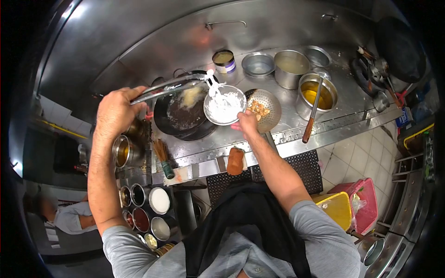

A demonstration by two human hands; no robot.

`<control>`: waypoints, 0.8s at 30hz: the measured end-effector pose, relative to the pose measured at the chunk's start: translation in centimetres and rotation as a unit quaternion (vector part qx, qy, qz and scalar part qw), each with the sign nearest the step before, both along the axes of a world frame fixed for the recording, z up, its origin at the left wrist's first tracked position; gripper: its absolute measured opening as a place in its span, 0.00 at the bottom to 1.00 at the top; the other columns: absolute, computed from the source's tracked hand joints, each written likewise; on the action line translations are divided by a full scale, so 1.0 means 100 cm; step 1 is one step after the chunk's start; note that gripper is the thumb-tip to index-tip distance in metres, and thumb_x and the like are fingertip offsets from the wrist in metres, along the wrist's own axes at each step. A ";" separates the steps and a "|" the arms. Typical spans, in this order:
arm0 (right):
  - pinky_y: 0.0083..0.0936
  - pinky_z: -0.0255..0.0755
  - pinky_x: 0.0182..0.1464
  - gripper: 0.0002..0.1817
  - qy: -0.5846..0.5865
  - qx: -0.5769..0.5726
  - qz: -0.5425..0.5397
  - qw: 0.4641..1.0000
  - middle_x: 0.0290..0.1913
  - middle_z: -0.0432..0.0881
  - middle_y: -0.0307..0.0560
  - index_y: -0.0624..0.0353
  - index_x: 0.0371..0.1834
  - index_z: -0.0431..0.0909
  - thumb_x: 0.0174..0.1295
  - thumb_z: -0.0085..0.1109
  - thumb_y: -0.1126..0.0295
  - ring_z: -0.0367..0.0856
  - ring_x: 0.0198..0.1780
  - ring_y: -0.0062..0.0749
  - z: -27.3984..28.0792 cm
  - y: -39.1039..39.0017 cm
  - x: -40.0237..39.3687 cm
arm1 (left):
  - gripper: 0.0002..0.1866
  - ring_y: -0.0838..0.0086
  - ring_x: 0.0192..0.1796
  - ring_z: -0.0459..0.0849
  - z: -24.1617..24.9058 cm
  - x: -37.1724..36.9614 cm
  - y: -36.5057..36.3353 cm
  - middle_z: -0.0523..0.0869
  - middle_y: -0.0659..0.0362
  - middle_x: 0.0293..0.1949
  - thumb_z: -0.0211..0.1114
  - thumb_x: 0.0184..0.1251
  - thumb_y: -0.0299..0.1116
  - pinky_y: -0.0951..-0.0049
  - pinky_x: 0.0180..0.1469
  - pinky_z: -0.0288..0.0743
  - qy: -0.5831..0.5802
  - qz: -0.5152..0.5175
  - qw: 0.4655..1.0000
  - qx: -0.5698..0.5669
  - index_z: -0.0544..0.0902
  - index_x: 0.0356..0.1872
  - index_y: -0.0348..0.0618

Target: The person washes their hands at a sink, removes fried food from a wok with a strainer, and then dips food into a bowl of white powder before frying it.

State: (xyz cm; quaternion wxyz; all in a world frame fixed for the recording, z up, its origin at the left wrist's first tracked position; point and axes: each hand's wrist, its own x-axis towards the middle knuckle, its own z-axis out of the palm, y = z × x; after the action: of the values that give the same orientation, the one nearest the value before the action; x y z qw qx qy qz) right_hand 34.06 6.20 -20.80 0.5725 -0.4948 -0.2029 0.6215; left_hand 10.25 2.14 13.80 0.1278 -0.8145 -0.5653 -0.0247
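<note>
My left hand is closed around the handle end of long metal tongs. Their tips hold a piece coated in white batter, at the rim of a metal bowl. My right hand grips that bowl by its near right edge, and thick white batter lies inside. Left of the bowl and below the tongs sits a dark wok with bubbling oil and a pale frying piece. A perforated strainer with browned fried pieces rests just right of the bowl.
Behind stand an open can, steel basins and a tall pot. A ladle leans in a pot of yellow liquid. A bamboo brush and sponge lie near the front edge. Another person's sleeve shows at left.
</note>
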 end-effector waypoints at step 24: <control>0.31 0.83 0.32 0.11 -0.031 0.004 0.059 0.998 0.38 0.82 0.53 0.66 0.45 0.72 0.61 0.48 0.74 0.84 0.30 0.37 0.019 0.059 -0.068 | 0.25 0.68 0.59 0.79 0.140 -0.093 0.027 0.82 0.51 0.56 0.66 0.62 0.35 0.71 0.64 0.67 -0.072 0.112 0.984 0.120 0.76 0.61 0.46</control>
State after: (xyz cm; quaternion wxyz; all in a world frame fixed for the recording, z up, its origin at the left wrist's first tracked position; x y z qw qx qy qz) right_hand 27.30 12.13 -18.93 0.5300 -0.4991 -0.2516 0.6378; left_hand 0.94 4.80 27.80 0.1855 -0.7212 -0.6534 -0.1360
